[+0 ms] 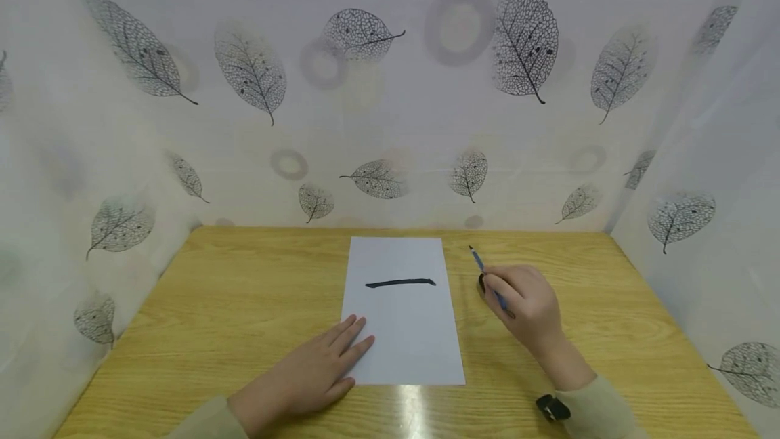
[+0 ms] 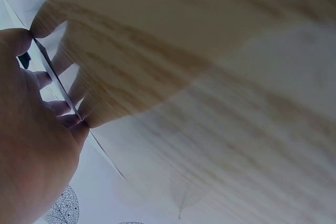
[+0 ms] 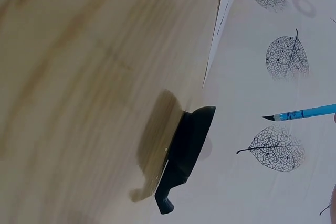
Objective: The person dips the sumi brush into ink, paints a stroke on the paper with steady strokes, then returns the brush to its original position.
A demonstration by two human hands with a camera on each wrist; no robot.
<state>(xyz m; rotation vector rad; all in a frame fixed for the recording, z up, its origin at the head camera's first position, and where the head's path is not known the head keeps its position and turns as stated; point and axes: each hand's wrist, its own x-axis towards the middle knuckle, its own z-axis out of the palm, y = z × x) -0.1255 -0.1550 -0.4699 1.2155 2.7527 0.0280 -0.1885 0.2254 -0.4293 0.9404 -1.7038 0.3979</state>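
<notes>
A white sheet of paper [image 1: 405, 344] lies on the wooden table, bearing one thick black horizontal stroke [image 1: 401, 282]. My left hand [image 1: 311, 370] rests with its fingers spread on the sheet's lower left edge; the left wrist view shows that hand [image 2: 39, 135] along the paper's thin edge. To the right of the sheet, my right hand [image 1: 529, 303] grips a blue-handled brush [image 1: 477, 260], its dark tip raised and pointing away from me. Just beside that hand is a small black dish [image 3: 190, 142] with a short curved handle, mostly hidden behind the fingers in the head view.
The wood-grain table [image 1: 256, 290] meets a pale leaf-printed cloth [image 1: 390, 114] at its back and sides. Near the right cuff sits a small black device [image 1: 553, 407]. Light glares off the table's front edge, below the paper.
</notes>
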